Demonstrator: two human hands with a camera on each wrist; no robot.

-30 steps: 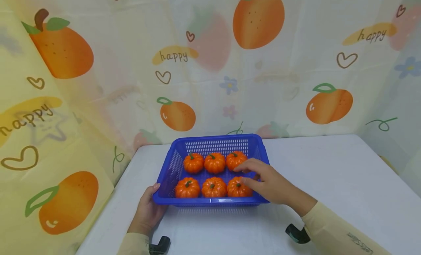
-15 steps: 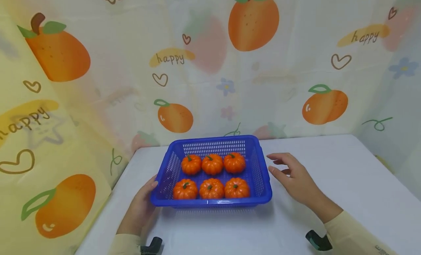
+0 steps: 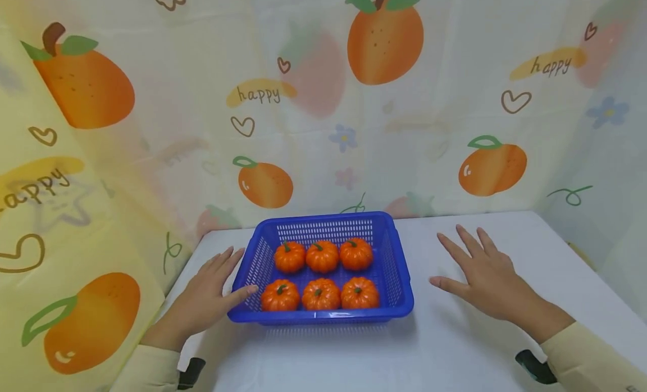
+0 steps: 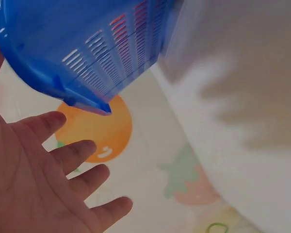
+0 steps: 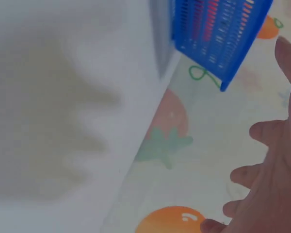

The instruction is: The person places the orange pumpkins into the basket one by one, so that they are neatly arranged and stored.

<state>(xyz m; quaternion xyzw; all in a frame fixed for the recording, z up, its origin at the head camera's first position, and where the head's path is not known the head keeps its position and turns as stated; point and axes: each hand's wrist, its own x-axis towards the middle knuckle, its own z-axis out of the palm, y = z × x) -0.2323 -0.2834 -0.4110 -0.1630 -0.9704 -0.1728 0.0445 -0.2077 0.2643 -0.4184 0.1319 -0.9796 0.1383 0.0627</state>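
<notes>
A blue slotted plastic basket [image 3: 323, 315] sits on the white table. Inside it, small orange toy pumpkins [image 3: 321, 295] with green stems stand in two rows of three. My left hand [image 3: 204, 296] is beside the basket's left end with its fingers spread; in the head view the thumb overlaps the front left corner of the rim. The left wrist view has the open palm [image 4: 34, 179] just below the basket's side, holding nothing. Off to the right, my right hand [image 3: 487, 282] hovers over the table, fingers spread, apart from the basket.
The white table [image 3: 323, 364] runs up to a cloth backdrop [image 3: 424, 173] printed with oranges, strawberries and hearts. A similar cloth [image 3: 101, 212] hangs along the left side. Dark wrist mounts [image 3: 536, 367] show at both sleeves.
My right hand has left the pumpkins inside the basket, moved right and spread its fingers. My left hand has let go of the basket's left rim and opened out. The pumpkins keep their places.
</notes>
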